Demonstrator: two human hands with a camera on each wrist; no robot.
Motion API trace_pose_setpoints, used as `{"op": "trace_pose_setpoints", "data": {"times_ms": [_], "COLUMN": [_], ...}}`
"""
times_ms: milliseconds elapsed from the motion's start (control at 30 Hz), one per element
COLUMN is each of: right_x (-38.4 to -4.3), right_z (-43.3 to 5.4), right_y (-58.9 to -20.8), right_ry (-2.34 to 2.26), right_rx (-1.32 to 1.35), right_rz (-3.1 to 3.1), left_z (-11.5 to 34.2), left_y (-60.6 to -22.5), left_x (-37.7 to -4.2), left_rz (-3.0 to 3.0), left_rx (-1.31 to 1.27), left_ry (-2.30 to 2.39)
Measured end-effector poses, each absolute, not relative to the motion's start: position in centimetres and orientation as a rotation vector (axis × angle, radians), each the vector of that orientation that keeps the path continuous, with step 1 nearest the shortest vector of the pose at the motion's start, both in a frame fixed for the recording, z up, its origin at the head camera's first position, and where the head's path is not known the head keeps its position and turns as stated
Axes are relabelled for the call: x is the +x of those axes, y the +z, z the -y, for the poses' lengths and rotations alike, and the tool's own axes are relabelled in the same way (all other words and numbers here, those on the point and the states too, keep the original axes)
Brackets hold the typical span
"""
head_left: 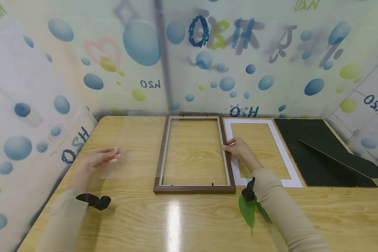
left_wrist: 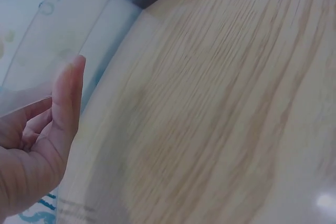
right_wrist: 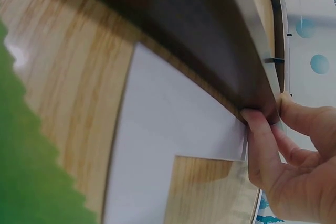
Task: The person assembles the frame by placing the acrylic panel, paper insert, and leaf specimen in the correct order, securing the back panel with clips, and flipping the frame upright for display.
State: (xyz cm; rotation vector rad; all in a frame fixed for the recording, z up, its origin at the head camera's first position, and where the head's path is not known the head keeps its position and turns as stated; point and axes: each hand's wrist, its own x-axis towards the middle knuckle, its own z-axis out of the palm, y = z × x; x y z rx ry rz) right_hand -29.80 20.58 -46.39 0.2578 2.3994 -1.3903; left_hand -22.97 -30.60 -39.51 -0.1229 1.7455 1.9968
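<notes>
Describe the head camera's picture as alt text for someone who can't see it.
A person's right hand grips the right side of a brown picture frame at a wooden table, while the left hand holds a clear sheet on the left. To the frame's right lie a white mat and a black backing board with its flap raised.

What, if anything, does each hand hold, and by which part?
Left hand: clear sheet, by its left edge. Right hand: brown frame, by its right side.
</notes>
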Motion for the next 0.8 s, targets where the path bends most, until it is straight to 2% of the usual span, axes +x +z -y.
{"op": "trace_pose_setpoints", "data": {"times_ms": [67,233,400,633,800], "right_x": [-31.7,-33.3,-31.7,-26.4,-25.0], "right_z": [-21.9,-22.7,-21.8,-18.6,-17.9], "right_y": [-49.5,-51.8,-49.3,-41.5,-39.6], "right_ry": [-1.433,-1.432,-1.427,-1.355,-1.351], "right_rx": [0.216,0.204,0.233,0.308,0.302], "right_rz": [-2.404,-2.425,-2.392,-2.411,-2.425], "left_z": [30.0,28.7,27.4,25.2,24.0], "left_y": [-39.5,-39.6,-39.6,-39.5,-39.5], "left_x": [-23.0,-23.2,-23.1,-23.0,-23.0], "left_rz": [-1.753,-1.719,-1.726,-1.735,-1.746], "left_rx": [-0.134,-0.124,-0.129,-0.145,-0.142], "left_ry": [1.992,1.996,1.995,1.978,1.960]}}
